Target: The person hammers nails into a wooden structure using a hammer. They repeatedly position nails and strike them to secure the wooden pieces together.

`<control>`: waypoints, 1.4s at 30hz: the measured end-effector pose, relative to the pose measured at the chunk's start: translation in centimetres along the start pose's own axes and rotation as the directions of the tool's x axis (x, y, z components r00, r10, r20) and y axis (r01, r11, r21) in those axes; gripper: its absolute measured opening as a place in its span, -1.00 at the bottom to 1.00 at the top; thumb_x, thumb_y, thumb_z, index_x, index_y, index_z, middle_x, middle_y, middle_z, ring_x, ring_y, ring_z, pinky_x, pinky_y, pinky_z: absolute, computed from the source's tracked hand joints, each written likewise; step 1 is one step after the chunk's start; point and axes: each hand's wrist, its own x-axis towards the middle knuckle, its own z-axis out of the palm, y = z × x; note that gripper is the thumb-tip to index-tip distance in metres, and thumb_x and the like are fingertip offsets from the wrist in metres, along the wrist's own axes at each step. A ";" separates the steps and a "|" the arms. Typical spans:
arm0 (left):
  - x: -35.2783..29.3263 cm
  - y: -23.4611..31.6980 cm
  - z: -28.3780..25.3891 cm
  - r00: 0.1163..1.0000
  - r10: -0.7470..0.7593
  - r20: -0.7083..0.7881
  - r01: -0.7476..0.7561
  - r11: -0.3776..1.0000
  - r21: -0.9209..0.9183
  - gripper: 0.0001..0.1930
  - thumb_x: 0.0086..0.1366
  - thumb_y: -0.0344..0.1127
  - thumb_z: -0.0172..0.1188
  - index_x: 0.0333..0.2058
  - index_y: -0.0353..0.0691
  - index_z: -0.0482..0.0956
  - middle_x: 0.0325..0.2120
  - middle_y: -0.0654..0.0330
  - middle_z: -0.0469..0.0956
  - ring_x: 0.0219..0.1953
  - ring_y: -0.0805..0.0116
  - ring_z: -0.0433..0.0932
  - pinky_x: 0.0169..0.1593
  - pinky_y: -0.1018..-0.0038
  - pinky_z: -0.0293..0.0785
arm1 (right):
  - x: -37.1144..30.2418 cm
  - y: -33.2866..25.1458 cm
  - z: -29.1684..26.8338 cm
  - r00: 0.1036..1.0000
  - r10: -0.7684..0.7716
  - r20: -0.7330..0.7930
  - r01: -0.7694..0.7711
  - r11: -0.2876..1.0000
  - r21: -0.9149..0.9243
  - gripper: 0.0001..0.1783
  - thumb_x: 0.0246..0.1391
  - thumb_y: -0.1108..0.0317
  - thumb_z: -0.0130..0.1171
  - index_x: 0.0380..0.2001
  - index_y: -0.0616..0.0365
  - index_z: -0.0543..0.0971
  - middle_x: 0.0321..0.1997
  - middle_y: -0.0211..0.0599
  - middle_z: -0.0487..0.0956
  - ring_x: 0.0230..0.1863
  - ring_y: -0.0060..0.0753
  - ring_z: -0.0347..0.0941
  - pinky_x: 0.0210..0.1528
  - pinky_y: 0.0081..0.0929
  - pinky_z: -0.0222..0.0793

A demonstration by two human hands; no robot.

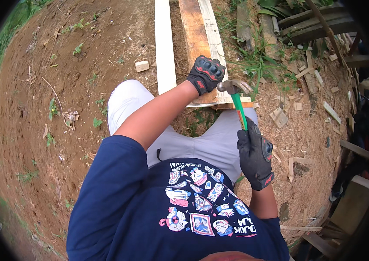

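Hands: the gloved left hand (206, 73) presses flat on the plank (202, 39), which runs lengthwise toward the frame's top; the right hand (255, 155), lower right, grips the green-handled hammer (235, 93), its head poised just beside the left hand.

Bare dirt (41, 87) to the left was open w/ only weeds; right side crowded w/ wood offcuts (306, 104) & stacked timber (310, 21).
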 end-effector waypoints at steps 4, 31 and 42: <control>0.2 0.3 0.8 0.999 -0.034 0.009 0.034 0.998 0.059 -0.86 0.25 -0.16 0.20 -0.47 0.02 0.61 -0.56 0.20 0.61 -0.45 0.13 0.66 -0.32 0.18 0.48 | -0.3 -0.8 1.4 0.963 0.181 -0.201 -0.100 0.929 0.357 -0.55 0.45 0.28 0.15 0.31 0.20 0.52 -0.49 -0.24 0.59 -0.51 -0.40 0.55 -0.41 -0.28 0.44; 0.2 0.4 0.5 0.998 -0.042 -0.038 0.044 0.997 0.058 -0.78 0.29 -0.21 0.18 -0.56 -0.01 0.57 -0.60 0.17 0.57 -0.51 0.13 0.62 -0.38 0.18 0.45 | -0.8 1.3 2.1 0.998 0.032 -0.060 -0.030 0.998 0.048 -0.49 0.42 0.38 0.13 0.38 0.19 0.45 -0.37 -0.11 0.64 -0.45 -0.15 0.60 -0.36 -0.19 0.50; 0.3 0.5 -0.5 0.995 -0.086 0.052 0.084 0.996 0.024 -0.80 0.31 -0.22 0.16 -0.53 -0.03 0.55 -0.59 0.15 0.57 -0.47 0.07 0.63 -0.33 0.15 0.47 | -1.3 1.5 3.3 0.986 0.103 -0.133 -0.068 0.967 0.244 -0.54 0.47 0.40 0.07 0.36 0.26 0.42 -0.40 -0.26 0.64 -0.54 -0.28 0.52 -0.47 -0.26 0.40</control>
